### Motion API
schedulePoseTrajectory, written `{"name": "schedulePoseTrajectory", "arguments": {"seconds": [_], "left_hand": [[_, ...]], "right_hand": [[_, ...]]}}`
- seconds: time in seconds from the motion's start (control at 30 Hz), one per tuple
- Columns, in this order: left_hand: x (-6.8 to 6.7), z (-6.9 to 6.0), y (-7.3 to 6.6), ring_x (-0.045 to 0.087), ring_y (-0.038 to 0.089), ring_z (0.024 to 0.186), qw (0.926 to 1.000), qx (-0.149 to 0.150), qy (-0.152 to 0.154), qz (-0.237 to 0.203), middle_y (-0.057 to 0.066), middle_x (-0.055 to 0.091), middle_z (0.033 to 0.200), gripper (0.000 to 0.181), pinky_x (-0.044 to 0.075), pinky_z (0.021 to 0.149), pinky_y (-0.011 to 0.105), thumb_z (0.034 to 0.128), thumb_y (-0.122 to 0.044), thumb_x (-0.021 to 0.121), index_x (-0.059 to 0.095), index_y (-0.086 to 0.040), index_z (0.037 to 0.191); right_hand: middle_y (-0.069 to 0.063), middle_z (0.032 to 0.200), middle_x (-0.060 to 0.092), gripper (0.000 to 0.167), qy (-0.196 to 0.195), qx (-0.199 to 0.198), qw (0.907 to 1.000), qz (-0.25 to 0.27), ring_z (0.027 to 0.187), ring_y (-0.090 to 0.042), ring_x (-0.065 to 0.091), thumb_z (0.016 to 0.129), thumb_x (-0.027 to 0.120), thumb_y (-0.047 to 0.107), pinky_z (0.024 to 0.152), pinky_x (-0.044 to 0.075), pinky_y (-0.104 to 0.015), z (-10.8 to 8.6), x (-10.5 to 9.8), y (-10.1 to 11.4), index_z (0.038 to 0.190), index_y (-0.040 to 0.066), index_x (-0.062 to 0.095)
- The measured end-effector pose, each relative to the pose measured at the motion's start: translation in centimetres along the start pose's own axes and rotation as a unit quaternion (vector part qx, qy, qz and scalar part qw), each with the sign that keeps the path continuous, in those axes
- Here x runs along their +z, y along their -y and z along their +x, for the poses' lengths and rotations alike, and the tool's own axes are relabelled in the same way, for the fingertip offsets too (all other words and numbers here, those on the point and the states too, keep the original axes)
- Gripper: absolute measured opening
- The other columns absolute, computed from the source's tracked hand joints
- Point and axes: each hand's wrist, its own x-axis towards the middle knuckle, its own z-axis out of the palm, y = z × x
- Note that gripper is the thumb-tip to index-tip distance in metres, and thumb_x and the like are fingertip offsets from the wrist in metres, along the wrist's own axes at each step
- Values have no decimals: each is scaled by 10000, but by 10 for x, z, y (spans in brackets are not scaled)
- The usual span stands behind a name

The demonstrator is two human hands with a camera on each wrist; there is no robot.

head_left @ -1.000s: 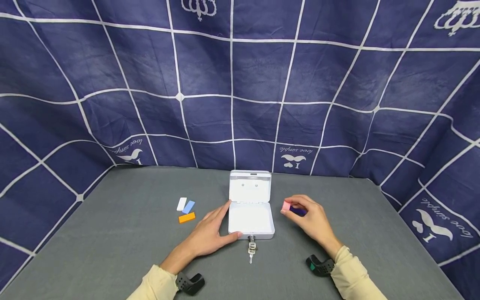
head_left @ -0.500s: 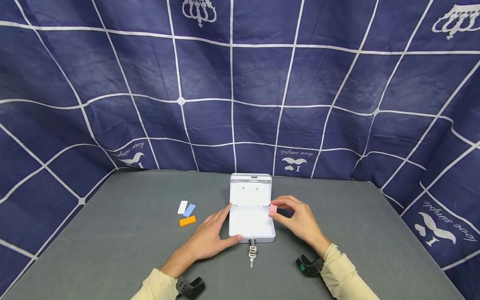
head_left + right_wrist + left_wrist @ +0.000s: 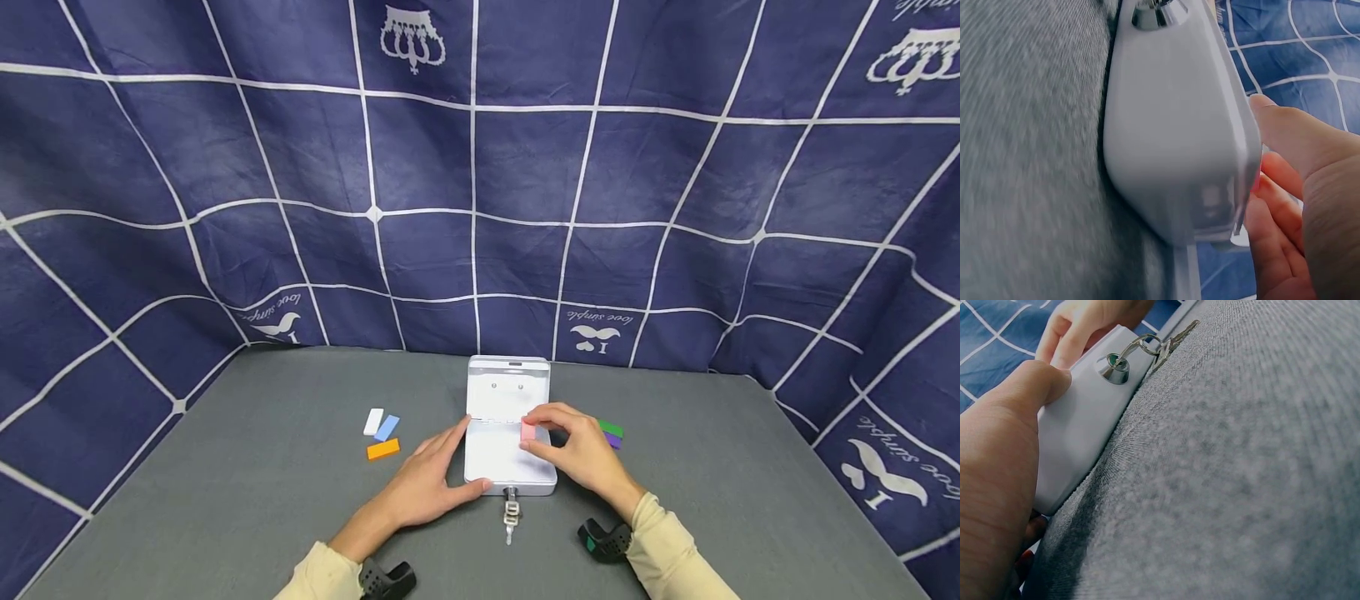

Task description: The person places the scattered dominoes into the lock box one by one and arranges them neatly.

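Observation:
A white metal cash box stands with its lid up on the grey table. My left hand holds its left side, thumb on the front edge; in the left wrist view, that thumb lies against the box front. My right hand pinches a small pink block between thumb and fingers over the right part of the box. A sliver of pink shows behind the box wall in the right wrist view. Whether the block touches the box floor cannot be told. Keys hang from the front lock.
On the left lie a white block, a blue block and an orange block. A green block and a purple block lie behind my right hand, partly hidden. A navy patterned cloth hangs behind the table.
My right hand has moved left with the pink block, from beside the box to over its interior, uncovering the green and purple blocks. My left hand stays at the box. The head view has shifted slightly.

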Motion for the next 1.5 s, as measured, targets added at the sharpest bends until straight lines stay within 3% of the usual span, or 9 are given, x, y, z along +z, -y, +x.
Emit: {"name": "schedulePoseTrajectory", "arguments": {"seconds": [0.4, 0.73, 0.97, 1.23, 1.5], "left_hand": [[-2, 2, -3, 411, 351, 1478, 9999, -35, 157, 26, 68, 395, 1643, 987, 369, 1164, 567, 903, -652, 668, 261, -150, 1648], [-8, 3, -2, 402, 337, 1486, 9999, -50, 86, 58, 58, 395, 1643, 993, 364, 1171, 558, 899, -650, 677, 254, -160, 1651], [-2, -1, 0, 423, 346, 1470, 10000, 23, 44, 41, 66, 418, 1629, 983, 376, 1159, 567, 900, -653, 674, 274, -150, 1645], [2, -3, 0, 432, 367, 1460, 9999, 92, 14, -50, 95, 440, 1612, 976, 359, 1167, 573, 904, -634, 681, 290, -121, 1636], [0, 0, 1, 431, 361, 1460, 10000, 76, 13, -22, 85, 433, 1617, 970, 361, 1166, 569, 911, -623, 682, 275, -134, 1643]], "right_hand": [[68, 1124, 736, 337, 264, -251, 9989, -283, 1030, -128, 711, 812, 899, 223, 914, 583, -366, 3, 8, 8, 1125, 190, 776], [75, 1109, 743, 306, 518, -352, 9978, -204, 1043, -115, 712, 832, 885, 261, 935, 579, -350, 14, 11, 14, 1106, 179, 775], [67, 1113, 762, 295, 695, -467, 9958, -382, 1083, -123, 715, 826, 887, 256, 963, 567, -344, 13, 21, 17, 1087, 157, 791], [44, 1066, 779, 289, 746, -695, 9935, -507, 990, -126, 743, 819, 892, 234, 902, 587, -324, 14, 29, 20, 1073, 143, 789], [55, 1087, 781, 332, 1111, -509, 9901, -687, 1027, -113, 729, 816, 893, 273, 924, 574, -335, 22, 32, 27, 1105, 148, 789]]}}
